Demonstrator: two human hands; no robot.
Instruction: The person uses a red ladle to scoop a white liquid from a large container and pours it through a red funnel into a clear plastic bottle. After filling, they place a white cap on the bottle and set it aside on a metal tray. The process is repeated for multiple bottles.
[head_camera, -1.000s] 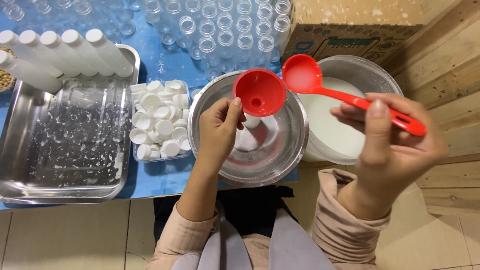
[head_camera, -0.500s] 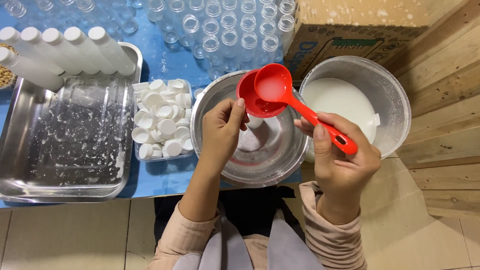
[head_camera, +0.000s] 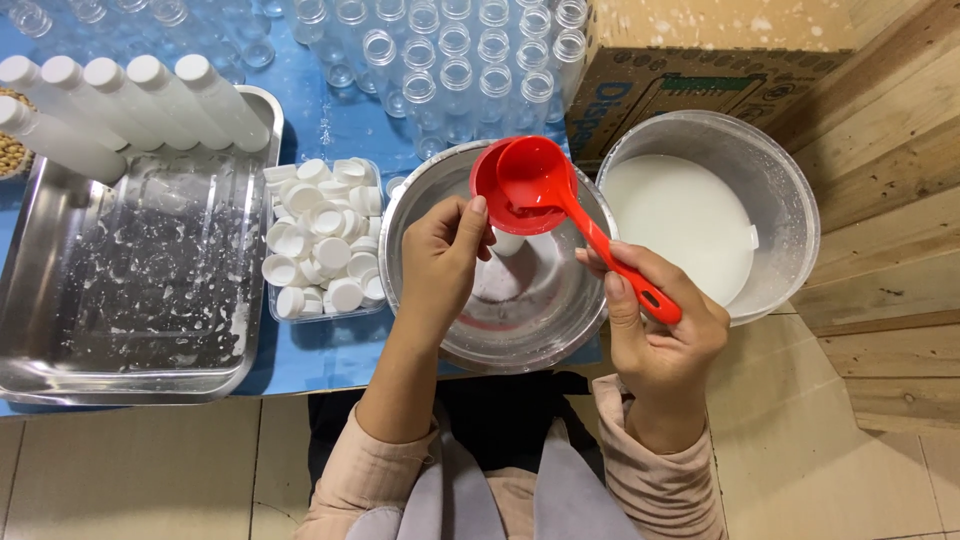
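My right hand (head_camera: 662, 340) grips the handle of a red ladle (head_camera: 560, 205), whose cup is tipped over a red funnel (head_camera: 492, 190). My left hand (head_camera: 440, 262) steadies that funnel, which sits on a small white bottle (head_camera: 508, 243) standing in a steel bowl (head_camera: 450, 330). To the right stands a metal bucket (head_camera: 780, 180) filled with white liquid (head_camera: 672, 225).
A clear tub of white caps (head_camera: 322, 245) lies left of the bowl. A wet steel tray (head_camera: 130, 300) holds several filled white bottles (head_camera: 130, 100) at its far end. Several empty clear bottles (head_camera: 450, 55) crowd the blue tabletop behind. A cardboard box (head_camera: 720, 50) and wooden planks flank the right.
The ladle has swung left from the bucket to above the funnel and tipped over it. My left hand stays on the funnel.
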